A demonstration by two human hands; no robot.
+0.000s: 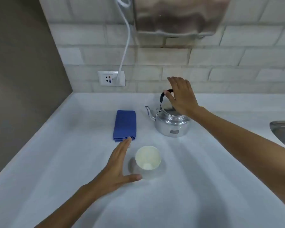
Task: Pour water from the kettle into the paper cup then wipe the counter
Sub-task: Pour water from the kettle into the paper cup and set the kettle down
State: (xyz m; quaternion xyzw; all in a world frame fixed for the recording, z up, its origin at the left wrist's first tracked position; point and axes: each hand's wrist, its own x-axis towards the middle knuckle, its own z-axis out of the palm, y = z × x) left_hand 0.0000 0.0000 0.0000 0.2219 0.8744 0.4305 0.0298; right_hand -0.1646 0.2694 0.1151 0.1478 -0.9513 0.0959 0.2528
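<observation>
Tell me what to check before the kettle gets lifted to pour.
1. Right hand on the handle: not ok, fingers are at it but the grip has not closed.
2. Cup upright, mouth open: ok.
3. Left hand steadying the cup: not ok, it is open beside the cup, not touching.
4. Spout aimed at the cup: not ok, it points left, toward the cloth.
5. Water in the kettle: cannot tell, the lid is on.
6. Cloth ready for wiping: ok, folded on the counter near the left hand.
</observation>
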